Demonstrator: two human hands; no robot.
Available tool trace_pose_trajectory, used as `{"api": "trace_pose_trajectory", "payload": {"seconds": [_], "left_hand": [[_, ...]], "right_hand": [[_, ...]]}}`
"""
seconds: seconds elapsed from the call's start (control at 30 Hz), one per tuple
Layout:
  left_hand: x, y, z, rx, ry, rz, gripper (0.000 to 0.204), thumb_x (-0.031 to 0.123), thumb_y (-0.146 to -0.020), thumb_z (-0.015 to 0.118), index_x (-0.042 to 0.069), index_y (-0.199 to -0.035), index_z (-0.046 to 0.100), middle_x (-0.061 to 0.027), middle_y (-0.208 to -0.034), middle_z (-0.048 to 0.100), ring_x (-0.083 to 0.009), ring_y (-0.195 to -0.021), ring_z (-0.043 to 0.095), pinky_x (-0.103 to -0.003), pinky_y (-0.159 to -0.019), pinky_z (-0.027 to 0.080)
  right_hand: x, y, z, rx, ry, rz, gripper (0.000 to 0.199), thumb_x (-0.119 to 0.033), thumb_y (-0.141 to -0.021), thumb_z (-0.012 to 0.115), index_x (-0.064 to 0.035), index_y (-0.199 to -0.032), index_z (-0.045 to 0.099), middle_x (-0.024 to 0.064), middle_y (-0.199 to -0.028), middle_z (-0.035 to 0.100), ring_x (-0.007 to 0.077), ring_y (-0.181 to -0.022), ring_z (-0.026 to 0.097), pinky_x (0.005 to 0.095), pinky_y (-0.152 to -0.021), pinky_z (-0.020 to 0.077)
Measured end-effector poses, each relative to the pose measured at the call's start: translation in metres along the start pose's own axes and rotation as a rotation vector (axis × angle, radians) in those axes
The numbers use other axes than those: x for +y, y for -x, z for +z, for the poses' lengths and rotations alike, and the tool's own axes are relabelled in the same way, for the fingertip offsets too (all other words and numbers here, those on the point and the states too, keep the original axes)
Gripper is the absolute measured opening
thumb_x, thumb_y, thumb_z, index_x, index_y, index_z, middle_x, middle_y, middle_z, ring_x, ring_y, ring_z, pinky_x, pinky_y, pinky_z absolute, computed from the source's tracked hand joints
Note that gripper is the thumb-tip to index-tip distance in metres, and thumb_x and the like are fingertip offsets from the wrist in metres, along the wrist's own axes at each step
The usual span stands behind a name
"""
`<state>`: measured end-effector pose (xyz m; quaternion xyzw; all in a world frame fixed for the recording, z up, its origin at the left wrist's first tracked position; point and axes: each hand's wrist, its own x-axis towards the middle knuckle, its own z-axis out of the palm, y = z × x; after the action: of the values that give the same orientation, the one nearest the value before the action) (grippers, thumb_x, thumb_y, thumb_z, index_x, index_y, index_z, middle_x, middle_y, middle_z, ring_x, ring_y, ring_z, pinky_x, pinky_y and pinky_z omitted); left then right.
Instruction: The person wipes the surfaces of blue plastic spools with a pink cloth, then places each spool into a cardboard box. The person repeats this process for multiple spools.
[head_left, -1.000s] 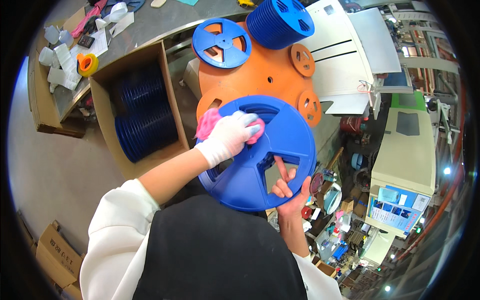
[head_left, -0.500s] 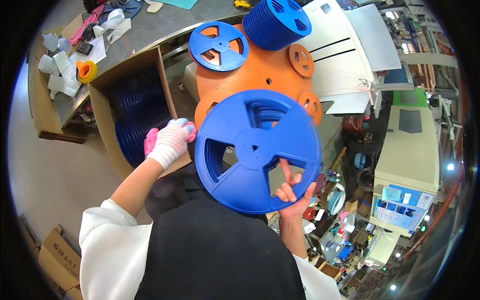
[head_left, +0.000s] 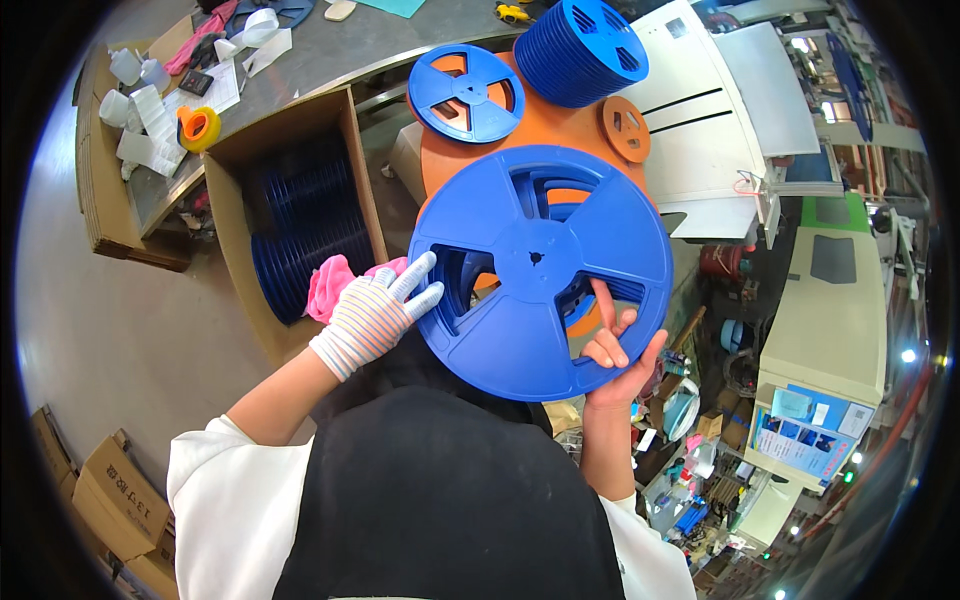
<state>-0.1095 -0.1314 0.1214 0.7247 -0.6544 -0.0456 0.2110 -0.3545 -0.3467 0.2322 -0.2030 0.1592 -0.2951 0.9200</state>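
A large blue plastic reel [head_left: 500,325] with window openings faces me in front of my chest. More blue edges show through its windows; I cannot tell how many reels are together. My bare right hand [head_left: 622,365] grips it at the lower right, fingers curled through a window. My left hand [head_left: 372,315], in a striped glove, has a pink cloth [head_left: 328,288] bunched under it. Two of its fingers reach over the reel's left rim by a window. Beside that hand, an open cardboard box [head_left: 228,200] holds several dark blue reels [head_left: 310,240].
Behind the reel is an orange turntable [head_left: 560,125] with small orange discs [head_left: 626,130]. On it are a single blue reel [head_left: 440,92] and a tall reel stack [head_left: 570,75]. A grey workbench [head_left: 330,45] holds tape and papers. Cream machinery [head_left: 810,320] stands at right.
The reel has risen slightly in my right hand. My left hand has moved right with the pink cloth, from beside the reel onto its left rim, with two fingers stretched out.
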Motion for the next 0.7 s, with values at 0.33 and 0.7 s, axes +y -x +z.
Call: {"api": "trace_pose_trajectory", "payload": {"seconds": [0.33, 0.7], "left_hand": [[-0.022, 0.018, -0.026, -0.109, 0.385, -0.111, 0.05, 0.01, -0.07, 0.073, 0.011, -0.118, 0.058, -0.0206, -0.139, 0.048, -0.0344, -0.096, 0.063, -0.039, -0.078, 0.054], [-0.031, 0.071, -0.032, 0.465, 2.288, -0.787, 0.05, 0.02, -0.078, 0.077, 0.003, -0.121, 0.059, -0.0216, -0.121, 0.064, -0.0312, -0.113, 0.063, -0.045, -0.103, 0.047]], "right_hand": [[-0.005, -0.029, 0.009, 0.221, 0.484, -0.12, 0.066, -0.06, -0.095, 0.048, -0.0015, -0.126, 0.055, 0.0261, -0.154, 0.028, 0.0209, -0.079, 0.063, 0.0338, -0.065, 0.0536], [0.004, -0.028, -0.014, 0.284, 0.355, -0.051, 0.06, -0.058, -0.096, 0.048, -0.0031, -0.119, 0.059, 0.0215, -0.145, 0.046, 0.0188, -0.077, 0.058, 0.0324, -0.066, 0.05]]}}
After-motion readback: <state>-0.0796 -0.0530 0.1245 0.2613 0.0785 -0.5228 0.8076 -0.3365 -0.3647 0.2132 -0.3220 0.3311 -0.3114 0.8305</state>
